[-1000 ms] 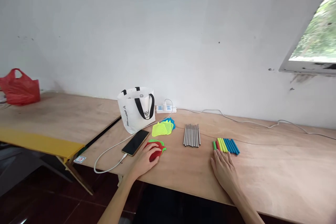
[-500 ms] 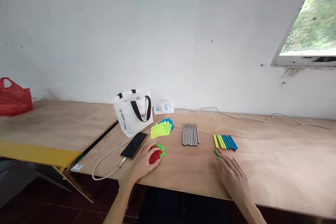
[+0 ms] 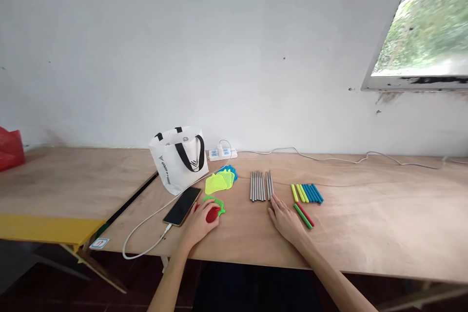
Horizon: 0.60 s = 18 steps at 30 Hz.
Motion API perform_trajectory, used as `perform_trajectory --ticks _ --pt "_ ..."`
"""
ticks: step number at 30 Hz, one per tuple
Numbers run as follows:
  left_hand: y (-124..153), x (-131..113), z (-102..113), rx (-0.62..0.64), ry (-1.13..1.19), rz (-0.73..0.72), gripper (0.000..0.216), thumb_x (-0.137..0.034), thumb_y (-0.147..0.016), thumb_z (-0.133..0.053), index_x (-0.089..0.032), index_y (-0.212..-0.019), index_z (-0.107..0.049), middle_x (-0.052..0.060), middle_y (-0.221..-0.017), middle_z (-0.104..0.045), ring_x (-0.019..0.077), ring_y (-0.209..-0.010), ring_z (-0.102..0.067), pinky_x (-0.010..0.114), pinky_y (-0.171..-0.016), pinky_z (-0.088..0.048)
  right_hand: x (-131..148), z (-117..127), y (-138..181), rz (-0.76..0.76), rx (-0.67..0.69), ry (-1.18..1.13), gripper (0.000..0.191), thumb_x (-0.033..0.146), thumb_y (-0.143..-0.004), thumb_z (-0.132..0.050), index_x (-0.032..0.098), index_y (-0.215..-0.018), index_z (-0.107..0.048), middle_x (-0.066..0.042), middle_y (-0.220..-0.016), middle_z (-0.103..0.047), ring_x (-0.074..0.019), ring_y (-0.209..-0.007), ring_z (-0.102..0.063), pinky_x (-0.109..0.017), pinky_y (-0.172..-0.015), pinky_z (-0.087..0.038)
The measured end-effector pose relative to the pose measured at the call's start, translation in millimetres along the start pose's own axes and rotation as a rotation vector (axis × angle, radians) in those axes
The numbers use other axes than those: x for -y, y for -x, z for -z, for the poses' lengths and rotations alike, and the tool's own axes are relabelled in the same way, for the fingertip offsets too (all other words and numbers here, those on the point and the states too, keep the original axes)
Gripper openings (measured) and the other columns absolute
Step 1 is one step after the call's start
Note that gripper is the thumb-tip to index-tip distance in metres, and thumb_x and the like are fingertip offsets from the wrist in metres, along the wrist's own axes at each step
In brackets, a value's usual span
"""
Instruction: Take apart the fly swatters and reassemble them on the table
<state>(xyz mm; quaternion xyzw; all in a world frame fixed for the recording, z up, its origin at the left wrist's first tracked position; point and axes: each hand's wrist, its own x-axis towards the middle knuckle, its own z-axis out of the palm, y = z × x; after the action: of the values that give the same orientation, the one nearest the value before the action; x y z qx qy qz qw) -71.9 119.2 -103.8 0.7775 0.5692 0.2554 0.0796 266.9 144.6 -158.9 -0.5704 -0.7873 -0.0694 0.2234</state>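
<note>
Grey rods (image 3: 260, 185) now touch, at 12 o'clock, the open right hand (image 3: 284, 218), which has left the red and green sticks (image 3: 304, 215) at its 3 o'clock, while the left hand (image 3: 199, 222) still rests flat on the red mesh (image 3: 212, 214).

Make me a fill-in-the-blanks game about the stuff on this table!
The left hand rests on a ____ mesh piece.
The right hand reaches toward the row of ____ rods.
The phone lies in front of the ____ tote bag.
Missing words: red; grey; white.
</note>
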Motion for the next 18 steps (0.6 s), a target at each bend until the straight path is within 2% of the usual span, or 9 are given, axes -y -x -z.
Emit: perform_trajectory --ticks 5,10,13,15,18 --pt "-12 -12 -8 -0.055 0.02 0.015 0.012 -0.021 -0.086 -0.056 -0.027 -0.093 -0.063 0.001 -0.128 -0.068 0.025 -0.119 -0.062 0.053 -0.12 -0.031 -1 5 4 -0.018 -0.047 0.062 0.04 0.028 -0.102 -0.037 0.018 -0.132 -0.062 -0.013 -0.137 -0.065 -0.0255 -0.115 -0.068 -0.035 -0.094 -0.055" --pt "-11 -13 -7 -0.04 0.055 -0.011 0.011 -0.027 -0.089 -0.057 -0.027 -0.096 -0.066 0.001 -0.127 -0.068 0.0256 -0.117 -0.063 0.05 -0.115 -0.037 -3 3 -21 -0.004 -0.08 0.087 0.033 0.023 -0.1 -0.043 0.016 -0.123 -0.065 -0.015 -0.13 -0.067 -0.0288 -0.119 -0.064 -0.042 -0.103 -0.048" --pt "-11 -11 -5 -0.027 0.064 -0.009 0.012 -0.029 -0.09 -0.059 -0.028 -0.097 -0.068 0.001 -0.127 -0.069 0.0261 -0.118 -0.063 0.049 -0.114 -0.038 -3 3 -25 0.019 -0.091 0.085 0.03 0.013 -0.096 -0.044 0.018 -0.111 -0.069 -0.014 -0.115 -0.073 -0.0282 -0.117 -0.064 -0.041 -0.104 -0.047" --pt "-12 -10 -6 -0.036 0.063 0.0 0.012 -0.03 -0.09 -0.06 -0.029 -0.096 -0.07 0.001 -0.126 -0.069 0.0261 -0.118 -0.063 0.048 -0.112 -0.04 -3 8 -18 0.018 -0.101 0.083 0.03 0.009 -0.093 -0.044 0.019 -0.102 -0.071 -0.013 -0.106 -0.075 -0.0277 -0.109 -0.067 -0.039 -0.1 -0.049" --pt "-13 -11 -7 -0.064 0.048 0.031 0.012 -0.032 -0.09 -0.062 -0.03 -0.095 -0.073 0.001 -0.125 -0.07 0.0263 -0.118 -0.063 0.047 -0.109 -0.043 -2 19 9 -0.023 -0.128 0.082 0.031 0.009 -0.094 -0.042 0.021 -0.094 -0.071 -0.012 -0.099 -0.075 -0.0265 -0.097 -0.07 -0.037 -0.088 -0.054"
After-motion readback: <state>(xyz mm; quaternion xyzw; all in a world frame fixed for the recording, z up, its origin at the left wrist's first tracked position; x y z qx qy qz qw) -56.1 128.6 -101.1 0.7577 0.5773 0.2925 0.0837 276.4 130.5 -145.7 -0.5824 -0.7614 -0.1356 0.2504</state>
